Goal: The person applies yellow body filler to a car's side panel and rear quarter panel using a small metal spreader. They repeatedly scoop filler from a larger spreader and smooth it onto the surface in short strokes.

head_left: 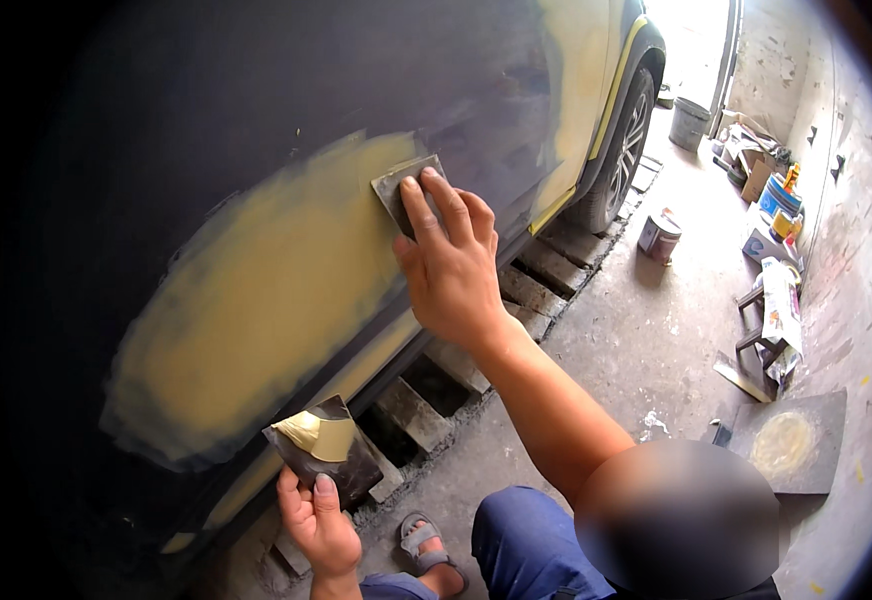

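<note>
**Clutter along the garage wall**

A wheel [624, 150] shows at the upper centre, with a grey bucket [689, 122] just to its right near the bright doorway. A small paint can [660, 237] stands on the concrete floor [636, 330] right of centre. Cartons and tins [771, 195] crowd the upper right by the wall. A low stool [771, 320] draped with paper sits below them. A dark board [791, 440] smeared yellow lies at lower right.
</note>
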Tool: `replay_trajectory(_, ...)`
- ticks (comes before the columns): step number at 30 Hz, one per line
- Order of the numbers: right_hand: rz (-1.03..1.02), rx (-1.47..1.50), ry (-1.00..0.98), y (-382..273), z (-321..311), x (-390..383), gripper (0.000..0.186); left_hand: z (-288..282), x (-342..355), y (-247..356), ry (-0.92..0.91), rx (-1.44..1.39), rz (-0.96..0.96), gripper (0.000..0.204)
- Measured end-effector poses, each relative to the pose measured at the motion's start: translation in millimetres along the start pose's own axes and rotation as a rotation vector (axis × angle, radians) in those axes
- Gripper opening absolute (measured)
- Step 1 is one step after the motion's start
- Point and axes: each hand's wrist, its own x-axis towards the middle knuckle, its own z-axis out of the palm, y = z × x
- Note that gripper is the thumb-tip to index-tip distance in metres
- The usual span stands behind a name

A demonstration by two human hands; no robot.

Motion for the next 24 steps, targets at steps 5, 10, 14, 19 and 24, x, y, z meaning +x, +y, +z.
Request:
replay_trajectory(5,-0.013,0.006,0.023,3.0,-2.4,8.5,0.055,-2.8,0.9,-2.5,-0.023,0.002,0.001,0.04)
replay_trajectory(10,-0.016,0.008,-0.003,6.3,-1.5,0.4,0.053,1.2,1.6,-2.8,-0.034,0.011,-0.015,0.041)
replay_trajectory(14,-0.008,-0.021,-0.004,3.8,-12.3,7.5,0.052,-0.4,0.8,-2.2,-0.008,0.031,-0.011,0.04)
replay_trajectory(19,0.005,-0.021,0.018,9.3,-8.0,11.9,0.052,0.2,0.0,-2.0,-0.003,0.034,-0.012,0.04)
replay_trajectory(24,0.0,-0.086,-0.085,9.2,-19.4,-1.3,0.052,-0.6,0.0,-2.2,-0.033,0.019,-0.043,0.041)
